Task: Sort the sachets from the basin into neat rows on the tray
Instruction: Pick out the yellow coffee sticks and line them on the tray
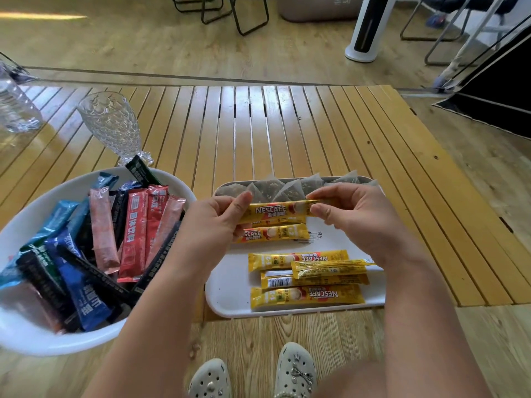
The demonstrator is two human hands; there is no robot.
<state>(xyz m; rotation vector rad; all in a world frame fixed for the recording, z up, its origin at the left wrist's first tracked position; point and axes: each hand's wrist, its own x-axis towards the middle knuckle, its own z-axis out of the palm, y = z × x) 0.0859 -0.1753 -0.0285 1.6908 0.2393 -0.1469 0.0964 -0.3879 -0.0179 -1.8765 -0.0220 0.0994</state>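
Both hands pinch one yellow NESCAFE sachet (275, 211) above the tray (227, 285).

Nearest, at 6 o'clock, four yellow sachets (307, 297) lie on the tray, two showing NESCAFE upside down, one a barcode. Bare white tray lies left of them. Above, the left hand (212, 222) pinches the held stick's left end, the right hand (347, 211) its right; another NESCAFE stick (273, 233) lies just under it. Tea bags (287, 186) line the far rim. At 9 o'clock the basin (26, 334) holds red, pink, blue and black sticks. Beyond, a glass (110, 124) at 11 o'clock, open slatted table (287, 124) at 12.

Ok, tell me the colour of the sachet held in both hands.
Yellow sachet with white Nescafe lettering, seen in the head view.
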